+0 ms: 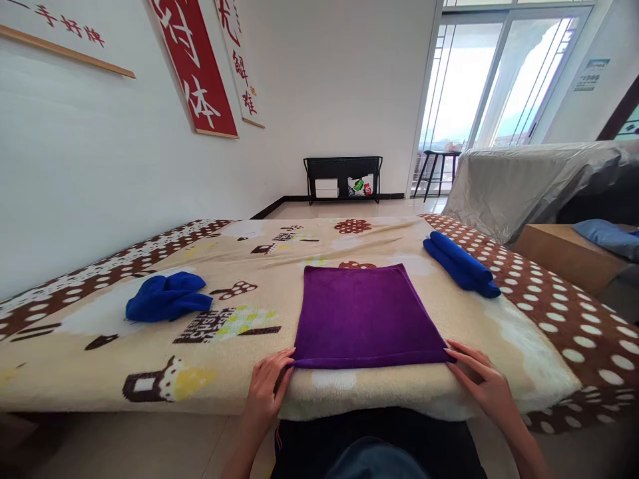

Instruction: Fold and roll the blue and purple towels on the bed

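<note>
Squarely at the bed's near edge lies a purple towel, flat and folded. Both hands pinch its near corners: the left hand grips the near-left corner, the right hand the near-right one. A crumpled blue towel sits toward the left edge, and a rolled blue towel lies near the far-right corner.

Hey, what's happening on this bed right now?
A person stands at the bed's edge with the left hand and right hand at the two near corners of a flat purple towel. A crumpled blue towel lies to the left, and a rolled blue towel to the right, on the patterned blanket.
</note>
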Motion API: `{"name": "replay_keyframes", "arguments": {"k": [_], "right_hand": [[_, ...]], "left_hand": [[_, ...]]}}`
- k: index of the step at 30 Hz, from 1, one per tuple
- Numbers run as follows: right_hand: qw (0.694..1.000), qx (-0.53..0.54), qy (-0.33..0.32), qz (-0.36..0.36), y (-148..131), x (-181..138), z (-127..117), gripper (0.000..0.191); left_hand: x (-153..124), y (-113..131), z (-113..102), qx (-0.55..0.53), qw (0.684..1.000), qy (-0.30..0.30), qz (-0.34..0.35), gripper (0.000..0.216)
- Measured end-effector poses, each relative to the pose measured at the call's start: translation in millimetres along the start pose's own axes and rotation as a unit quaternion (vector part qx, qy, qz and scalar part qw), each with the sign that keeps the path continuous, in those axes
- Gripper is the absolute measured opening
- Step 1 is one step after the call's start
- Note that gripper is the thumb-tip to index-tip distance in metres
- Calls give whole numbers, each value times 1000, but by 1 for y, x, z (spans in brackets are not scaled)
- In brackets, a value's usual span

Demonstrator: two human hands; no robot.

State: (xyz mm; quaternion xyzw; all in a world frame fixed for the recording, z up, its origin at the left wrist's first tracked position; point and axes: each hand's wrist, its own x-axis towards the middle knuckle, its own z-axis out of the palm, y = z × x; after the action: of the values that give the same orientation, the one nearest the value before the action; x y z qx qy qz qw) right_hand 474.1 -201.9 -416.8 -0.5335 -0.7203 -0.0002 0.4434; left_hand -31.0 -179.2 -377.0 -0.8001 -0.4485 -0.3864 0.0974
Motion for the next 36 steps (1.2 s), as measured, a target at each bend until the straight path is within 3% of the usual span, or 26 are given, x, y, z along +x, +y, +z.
{"name": "replay_keyframes", "arguments": {"k": [9,17,26,31,36], "right_hand": [[1000,-10,6,22,1,3,5,22],[998,25,-25,56,-1,6,-3,22],[991,74,-92,55,-12,7,-28,23],[991,1,-123,60,-18,5,-31,28],[990,-114,-56,59,-19,6,-4,34]], "left_hand": [[-1,-1,0,-12,1000,3,-9,16],[7,4,-15,11,1000,-7,24,15],[12,15,-48,53,994,-91,13,12],[10,19,-55,43,983,-176,-36,18],[5,14,-39,56,978,-184,-79,24]]}}
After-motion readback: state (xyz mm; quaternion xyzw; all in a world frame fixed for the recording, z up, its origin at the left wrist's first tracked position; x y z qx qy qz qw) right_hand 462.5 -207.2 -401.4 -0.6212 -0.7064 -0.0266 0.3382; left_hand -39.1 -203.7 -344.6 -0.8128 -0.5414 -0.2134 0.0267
